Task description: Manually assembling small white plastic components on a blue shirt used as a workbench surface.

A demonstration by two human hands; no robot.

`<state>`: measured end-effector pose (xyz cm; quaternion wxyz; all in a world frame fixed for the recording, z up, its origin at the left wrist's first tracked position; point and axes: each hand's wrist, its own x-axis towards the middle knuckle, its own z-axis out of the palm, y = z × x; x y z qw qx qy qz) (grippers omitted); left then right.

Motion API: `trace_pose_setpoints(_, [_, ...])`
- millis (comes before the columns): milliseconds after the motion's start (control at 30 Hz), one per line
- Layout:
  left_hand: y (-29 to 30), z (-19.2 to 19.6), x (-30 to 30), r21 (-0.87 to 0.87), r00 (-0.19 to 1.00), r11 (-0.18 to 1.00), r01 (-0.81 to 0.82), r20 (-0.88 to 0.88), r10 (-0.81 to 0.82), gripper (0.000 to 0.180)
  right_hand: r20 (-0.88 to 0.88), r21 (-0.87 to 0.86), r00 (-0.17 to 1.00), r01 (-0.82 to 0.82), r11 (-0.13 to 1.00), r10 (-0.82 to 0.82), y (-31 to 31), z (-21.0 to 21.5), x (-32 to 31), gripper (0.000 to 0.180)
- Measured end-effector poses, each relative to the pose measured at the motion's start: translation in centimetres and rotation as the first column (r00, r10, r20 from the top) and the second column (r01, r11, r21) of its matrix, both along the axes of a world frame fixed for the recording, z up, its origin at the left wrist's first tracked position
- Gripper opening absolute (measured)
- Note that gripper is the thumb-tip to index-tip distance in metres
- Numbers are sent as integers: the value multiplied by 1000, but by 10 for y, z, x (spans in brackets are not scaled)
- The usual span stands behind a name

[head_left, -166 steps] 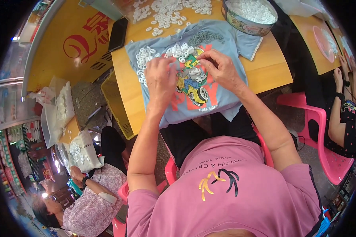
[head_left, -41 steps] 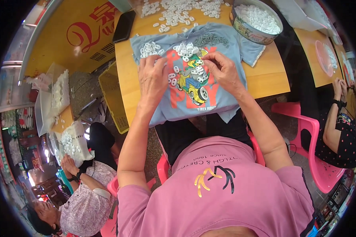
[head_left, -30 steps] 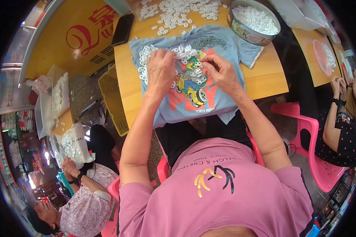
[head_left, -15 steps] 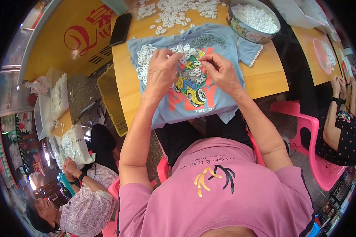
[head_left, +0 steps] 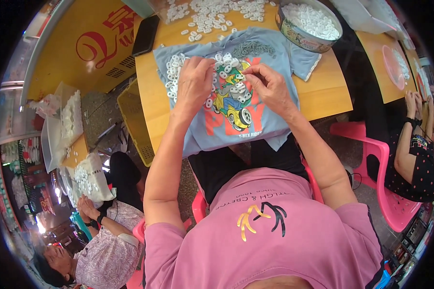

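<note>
A grey-blue printed T-shirt (head_left: 275, 115) lies spread over the near edge of the table in front of me. White oval plastic pieces with two holes (head_left: 174, 65) are heaped on its left part, and several more are scattered over its print. My left hand (head_left: 195, 82) is over the heap's right side, fingers bent together and tips mostly hidden. To its right, my right hand (head_left: 270, 86) pinches thumb and forefinger beside a white piece; what is between the tips is too small to make out. Beyond both hands sits a pile of small dark grey parts (head_left: 253, 49).
A round tin (head_left: 304, 44) full of white pieces stands at the back right. More loose white pieces (head_left: 210, 19) cover the far table. A black phone (head_left: 145, 36) lies at the left corner. Co-workers sit on either side, near a yellow crate (head_left: 135, 120) and a pink chair (head_left: 386, 168).
My left hand has drawn slightly back to the left, away from the right hand. The right hand has stayed almost still, its pinch unchanged.
</note>
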<state>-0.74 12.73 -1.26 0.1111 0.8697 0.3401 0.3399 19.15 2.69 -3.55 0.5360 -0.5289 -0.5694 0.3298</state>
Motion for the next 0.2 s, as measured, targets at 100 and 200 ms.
trace_pose_setpoints(100, [1, -1, 8, 14, 996, 998, -56, -64, 57, 10, 40, 9, 999, 10, 1000, -10, 0, 0, 1, 11])
trace_pose_setpoints(200, [1, 3, 8, 33, 971, 989, -141, -190, 145, 17, 53, -15, 999, 2, 1000, -2, 0, 2, 2, 12])
